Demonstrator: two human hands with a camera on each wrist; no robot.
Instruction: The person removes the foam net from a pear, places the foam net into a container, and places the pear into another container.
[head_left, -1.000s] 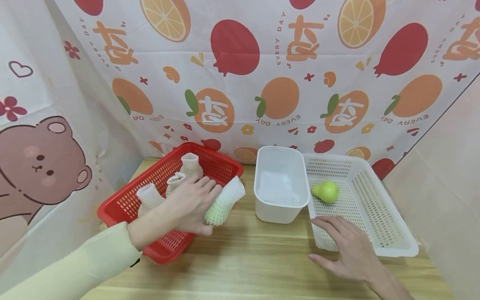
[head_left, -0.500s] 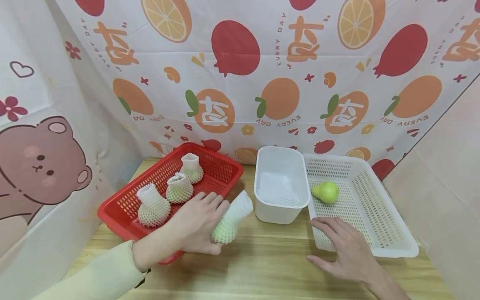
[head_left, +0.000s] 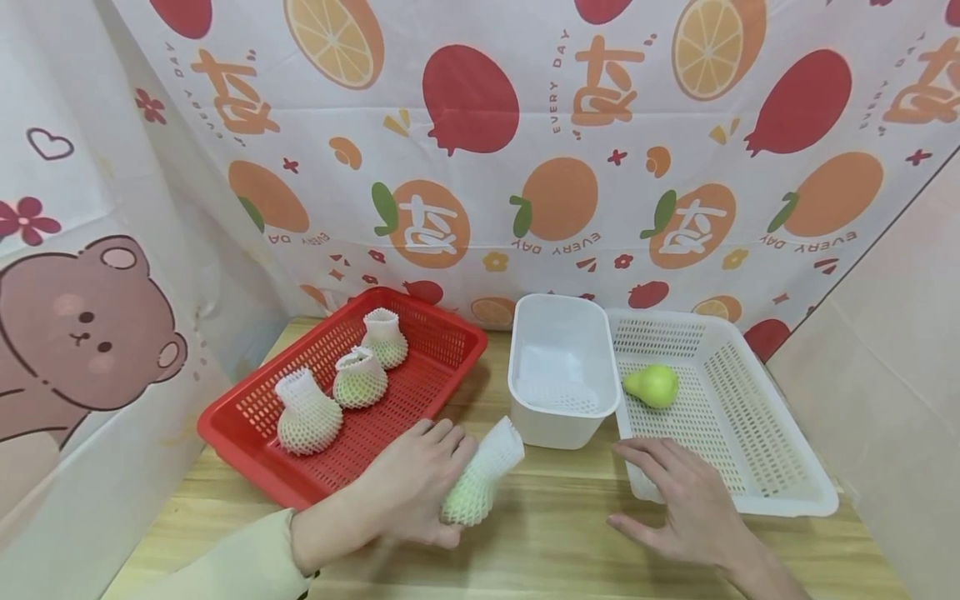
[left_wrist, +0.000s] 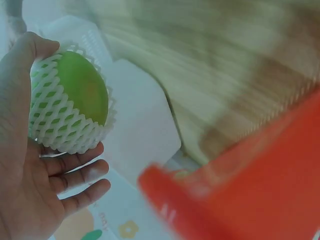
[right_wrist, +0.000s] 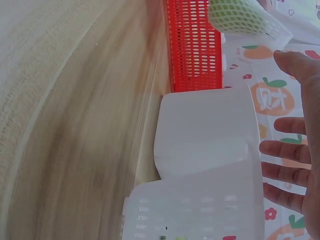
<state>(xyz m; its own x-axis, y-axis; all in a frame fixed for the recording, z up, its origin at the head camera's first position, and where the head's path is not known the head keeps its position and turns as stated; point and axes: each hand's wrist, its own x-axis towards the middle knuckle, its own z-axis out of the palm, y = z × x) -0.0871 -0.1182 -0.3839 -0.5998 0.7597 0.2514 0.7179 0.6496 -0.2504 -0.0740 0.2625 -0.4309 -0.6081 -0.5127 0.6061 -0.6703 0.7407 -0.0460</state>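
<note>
My left hand [head_left: 420,483] grips a green pear in a white foam net [head_left: 476,487] over the table, between the red basket [head_left: 450,400] and me. In the left wrist view the bare green end of that pear [left_wrist: 85,90] shows past the net, with the thumb on one side and fingers on the other. Held apart from it, my right hand [head_left: 678,504] has its fingers spread and holds nothing, beside the near left corner of the white basket [head_left: 783,442]. One bare green pear [head_left: 654,387] lies in that basket.
Inside the red basket sit several net-wrapped fruits [head_left: 309,417] along its left side. A deep white bin [head_left: 566,429] stands between the two baskets. Behind them hangs a fruit-print cloth [head_left: 480,208], and wood tabletop [head_left: 555,533] runs along the front.
My left hand has carried the netted pear out of the red basket, toward me and to the right. The right hand has shifted slightly left.
</note>
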